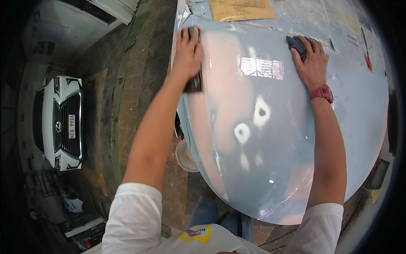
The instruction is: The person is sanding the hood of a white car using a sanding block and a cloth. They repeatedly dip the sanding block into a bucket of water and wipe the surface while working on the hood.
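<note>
A glossy pale blue car body panel (275, 169) fills the middle and right, with three white filler patches (253, 122) near its centre. My left hand (186, 53) lies flat on a dark sanding block (195, 82) pressed against the panel's left edge. At the panel's far side, my right hand (312, 63) rests with fingers spread on a dark grey cloth (296, 43). A red watch (321, 92) is on my right wrist.
Masking paper and a brown sheet (241, 9) cover the panel's far end. A white car front (62, 122) stands at the left on the workshop floor (127, 106). A white bucket (186, 156) sits on the floor beneath the panel's left edge.
</note>
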### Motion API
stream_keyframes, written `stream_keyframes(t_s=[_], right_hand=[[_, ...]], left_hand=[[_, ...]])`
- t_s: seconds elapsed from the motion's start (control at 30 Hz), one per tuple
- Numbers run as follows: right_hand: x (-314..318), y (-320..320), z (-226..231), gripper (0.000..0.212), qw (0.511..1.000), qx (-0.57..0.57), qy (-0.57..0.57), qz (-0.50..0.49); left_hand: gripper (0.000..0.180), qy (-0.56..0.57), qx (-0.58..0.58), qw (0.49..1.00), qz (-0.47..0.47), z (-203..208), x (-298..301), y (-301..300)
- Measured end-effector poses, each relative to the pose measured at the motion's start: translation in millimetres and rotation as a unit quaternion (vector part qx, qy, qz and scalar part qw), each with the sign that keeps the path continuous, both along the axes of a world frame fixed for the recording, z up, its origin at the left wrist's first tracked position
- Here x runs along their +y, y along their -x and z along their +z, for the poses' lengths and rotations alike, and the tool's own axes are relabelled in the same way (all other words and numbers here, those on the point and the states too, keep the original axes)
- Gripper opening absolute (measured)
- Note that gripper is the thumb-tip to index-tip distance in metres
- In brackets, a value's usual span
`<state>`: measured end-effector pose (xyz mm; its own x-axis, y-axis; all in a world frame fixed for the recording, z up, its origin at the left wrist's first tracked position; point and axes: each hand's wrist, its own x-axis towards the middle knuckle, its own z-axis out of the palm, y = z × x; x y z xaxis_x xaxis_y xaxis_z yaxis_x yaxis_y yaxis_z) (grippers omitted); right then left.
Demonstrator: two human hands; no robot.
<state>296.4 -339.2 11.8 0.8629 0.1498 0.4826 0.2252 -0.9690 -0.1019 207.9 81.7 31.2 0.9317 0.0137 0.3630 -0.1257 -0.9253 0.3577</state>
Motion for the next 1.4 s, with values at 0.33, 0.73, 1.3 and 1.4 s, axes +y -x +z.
stream_keyframes(t_s=[0.33,0.73,1.3,1.4], right_hand=[[-15,2,0,0.062,1.000,0.001,0.013,-0.016],[-15,3,4,0.062,1.000,0.000,-0.001,-0.012],[5,6,14,0.061,0.999,0.026,-0.036,0.004],[3,7,11,0.062,0.999,0.027,-0.027,0.005]], left_hand=[[0.063,-0.003,-0.008,0.998,-0.067,-22,-50,14],[0.063,-0.007,0.000,0.995,-0.095,-24,-44,21],[0.063,0.020,-0.014,1.000,-0.008,3,16,-34],[0.063,0.031,-0.027,0.999,-0.013,-13,7,-19]])
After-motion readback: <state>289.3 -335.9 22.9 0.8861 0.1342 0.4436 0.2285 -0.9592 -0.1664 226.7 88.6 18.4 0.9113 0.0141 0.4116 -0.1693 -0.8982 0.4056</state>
